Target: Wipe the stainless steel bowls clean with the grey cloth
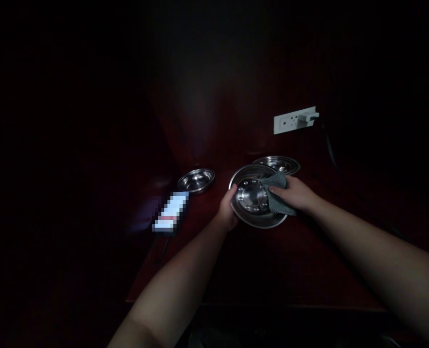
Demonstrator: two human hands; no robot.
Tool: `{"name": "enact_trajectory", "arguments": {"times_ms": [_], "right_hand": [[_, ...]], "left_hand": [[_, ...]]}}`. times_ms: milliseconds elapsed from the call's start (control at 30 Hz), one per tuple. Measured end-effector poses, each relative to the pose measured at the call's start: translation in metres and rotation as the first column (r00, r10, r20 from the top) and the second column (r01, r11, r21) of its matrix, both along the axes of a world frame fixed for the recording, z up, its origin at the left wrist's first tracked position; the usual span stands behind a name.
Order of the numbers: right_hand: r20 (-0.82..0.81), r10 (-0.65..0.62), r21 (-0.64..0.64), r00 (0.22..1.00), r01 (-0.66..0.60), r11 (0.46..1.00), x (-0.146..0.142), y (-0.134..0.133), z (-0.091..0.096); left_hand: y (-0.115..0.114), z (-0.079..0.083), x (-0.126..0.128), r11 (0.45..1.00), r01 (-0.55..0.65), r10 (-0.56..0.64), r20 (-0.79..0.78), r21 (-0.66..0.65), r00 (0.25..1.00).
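My left hand (228, 209) grips the left rim of a round steel plate (252, 200), holding it tilted toward me above the dark red table (272, 261). My right hand (294, 192) presses a grey-green cloth (277, 195) against the plate's right side, fingers closed on the cloth. The plate's inner face shows small round dimples.
Two more steel plates lie on the table: one (196, 180) at the left, another (279, 164) behind the held plate. A blurred-out phone-like object (170, 212) with a cord lies at left. A white wall socket (294, 121) with a plug and black cable sits behind. Surroundings are dark.
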State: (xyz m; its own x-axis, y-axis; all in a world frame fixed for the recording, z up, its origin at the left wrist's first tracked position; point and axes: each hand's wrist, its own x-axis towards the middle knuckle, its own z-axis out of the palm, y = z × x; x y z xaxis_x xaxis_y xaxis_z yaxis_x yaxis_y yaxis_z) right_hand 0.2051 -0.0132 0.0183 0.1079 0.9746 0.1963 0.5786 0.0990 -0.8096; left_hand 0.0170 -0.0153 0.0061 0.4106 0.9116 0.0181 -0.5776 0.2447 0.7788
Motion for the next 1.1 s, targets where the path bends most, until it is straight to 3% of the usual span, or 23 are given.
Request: {"name": "enact_trajectory", "arguments": {"times_ms": [633,1100], "right_hand": [[-0.043,-0.043,-0.030,0.998,0.042,0.999,0.0053,0.0054,-0.0044],[0.101,-0.045,-0.021,0.994,0.047,0.999,0.0070,0.0011,0.0033]], "left_hand": [[0.0011,-0.0008,-0.0010,1.000,0.019,-0.019,-0.007,0.001,1.000],[0.0010,-0.0009,-0.0067,0.982,0.185,-0.187,-0.056,-0.027,0.981]]}}
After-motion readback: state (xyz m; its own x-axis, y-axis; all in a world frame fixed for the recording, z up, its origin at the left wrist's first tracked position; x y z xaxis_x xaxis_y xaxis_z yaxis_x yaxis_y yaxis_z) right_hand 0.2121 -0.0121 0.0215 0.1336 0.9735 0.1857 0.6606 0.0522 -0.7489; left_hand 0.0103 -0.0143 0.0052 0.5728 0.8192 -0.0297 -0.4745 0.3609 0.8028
